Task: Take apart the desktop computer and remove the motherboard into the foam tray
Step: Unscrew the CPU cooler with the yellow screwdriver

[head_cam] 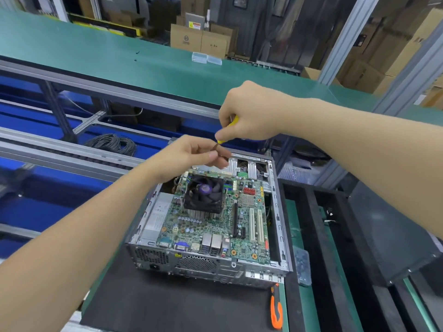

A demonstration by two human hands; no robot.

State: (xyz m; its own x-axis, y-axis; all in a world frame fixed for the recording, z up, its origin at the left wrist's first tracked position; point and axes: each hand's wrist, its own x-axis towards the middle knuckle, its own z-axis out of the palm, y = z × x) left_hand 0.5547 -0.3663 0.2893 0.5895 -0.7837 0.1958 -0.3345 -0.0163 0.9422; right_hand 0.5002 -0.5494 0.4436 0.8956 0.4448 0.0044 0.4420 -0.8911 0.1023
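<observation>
Could lose the small dark piece (217, 146) pinched at the tip of the yellow screwdriver (233, 121). Held high over the open desktop computer (278, 212), so on any slip of grip would drop among the parts of the motherboard (215, 226) or under the fan (203, 192), hard to fish out. Probably a screw, though too blurred to say for sure. Could also scratch the board if the tip is brought down carelessly. Worth minding the orange screwdriver (275, 307) too, lying close to the near edge of the table (293, 212) and easy to knock off with an elbow.

Right hand (251, 113): closed round the yellow handle, fingers curled, thumb pointing down toward the tip.

Left hand (191, 152): thumb and forefinger pinching the dark piece at the shaft end, remaining fingers loosely curled.

Both raised above the far end of the case, touching nothing else.

Motherboard seated flat inside the case, fan on top, the whole standing on the black mat (143, 295). Not yet in the foam tray (314, 236), just beside the case on the right.
</observation>
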